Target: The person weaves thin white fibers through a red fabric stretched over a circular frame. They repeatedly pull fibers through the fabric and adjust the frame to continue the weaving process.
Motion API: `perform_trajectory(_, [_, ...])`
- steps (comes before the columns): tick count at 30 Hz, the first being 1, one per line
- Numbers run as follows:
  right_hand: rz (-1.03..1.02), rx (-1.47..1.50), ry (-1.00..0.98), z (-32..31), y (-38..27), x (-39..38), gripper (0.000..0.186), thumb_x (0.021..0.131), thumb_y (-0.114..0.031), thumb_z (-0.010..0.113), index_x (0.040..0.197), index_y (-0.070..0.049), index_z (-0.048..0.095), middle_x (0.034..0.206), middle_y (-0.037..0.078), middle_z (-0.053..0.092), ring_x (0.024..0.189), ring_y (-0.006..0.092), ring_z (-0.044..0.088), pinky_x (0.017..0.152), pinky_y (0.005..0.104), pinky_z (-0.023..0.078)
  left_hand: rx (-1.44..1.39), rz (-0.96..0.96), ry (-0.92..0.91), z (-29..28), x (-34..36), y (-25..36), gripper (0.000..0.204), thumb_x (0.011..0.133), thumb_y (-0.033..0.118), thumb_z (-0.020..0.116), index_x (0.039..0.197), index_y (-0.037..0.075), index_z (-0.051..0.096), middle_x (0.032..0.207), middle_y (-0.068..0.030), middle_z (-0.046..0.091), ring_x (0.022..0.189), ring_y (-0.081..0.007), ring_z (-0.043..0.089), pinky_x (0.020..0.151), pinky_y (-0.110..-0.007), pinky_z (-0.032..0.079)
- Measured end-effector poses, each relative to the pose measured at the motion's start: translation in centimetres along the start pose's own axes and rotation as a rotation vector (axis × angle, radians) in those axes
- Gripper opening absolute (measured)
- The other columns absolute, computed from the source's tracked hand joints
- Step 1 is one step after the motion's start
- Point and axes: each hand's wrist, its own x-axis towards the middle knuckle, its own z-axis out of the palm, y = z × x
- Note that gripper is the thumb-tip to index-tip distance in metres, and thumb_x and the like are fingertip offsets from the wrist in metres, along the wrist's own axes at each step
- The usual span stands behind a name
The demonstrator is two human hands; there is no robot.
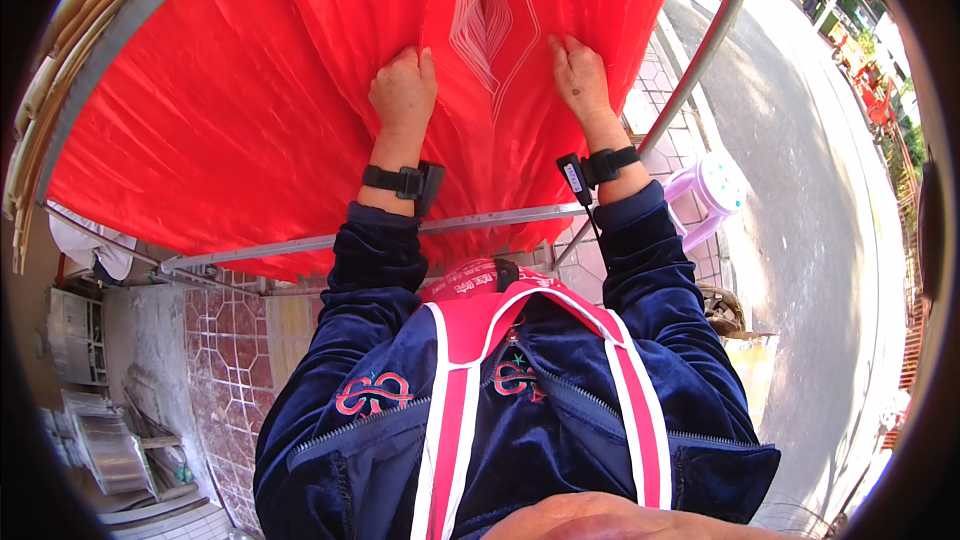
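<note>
- Where it hangs over a metal rail, the red cloth fills the upper view.
- Left hand: fingers curled, gripping a cloth fold.
- Right hand: fingers flat, pressed on the cloth.
- Purple plastic stool on tiled pavement, nothing on it.

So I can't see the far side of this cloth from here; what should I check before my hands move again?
1. Left hand gripping the red cloth: ok, fingers closed on a fold.
2. Right hand on the cloth: ok, resting flat; firm grip cannot tell.
3. Cloth draped over the metal rail: ok, it hangs past the rail.
4. Cloth's far edge secured: cannot tell, out of view.
5. Purple plastic stool away from the feet: cannot tell, feet hidden.
</note>
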Motion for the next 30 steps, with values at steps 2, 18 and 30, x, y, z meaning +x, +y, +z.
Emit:
perform_trajectory(2, [0.011,0.001,0.013,-0.3,0.1,-0.2,0.033,0.098,-0.03,0.052,0.092,0.0,0.064,0.082,0.03,0.064,0.083,0.0485,0.062,0.074,0.0547,0.05,0.019,-0.02,0.009,-0.3,0.0,-0.3,0.036,0.093,0.038,0.057,0.079,0.005,0.065,0.072,-0.0222,0.066,0.069,-0.0438,0.065,0.063,-0.054,0.051])
perform_trajectory(18, [0.092,-0.05,-0.164,7.1,2.7,-4.5,0.042,0.093,-0.041,0.06,0.09,0.001,0.067,0.076,0.028,0.064,0.077,0.0449,0.065,0.068,0.0517,0.052,-0.06,-0.134,-0.317,5.7,-6.7,-1.3,0.038,0.088,0.044,0.063,0.086,0.006,0.066,0.075,-0.0195,0.068,0.074,-0.0414,0.067,0.068,-0.052,0.053])
perform_trajectory(30, [0.281,0.075,-0.363,13.2,10.2,-9.9,0.043,0.097,-0.039,0.051,0.104,0.001,0.066,0.092,0.031,0.065,0.093,0.0467,0.064,0.077,0.0503,0.052,-0.021,-0.153,-0.402,8.7,-10.2,-3.5,0.033,0.09,0.04,0.06,0.091,0.008,0.068,0.081,-0.0216,0.069,0.079,-0.0432,0.068,0.07,-0.054,0.054])
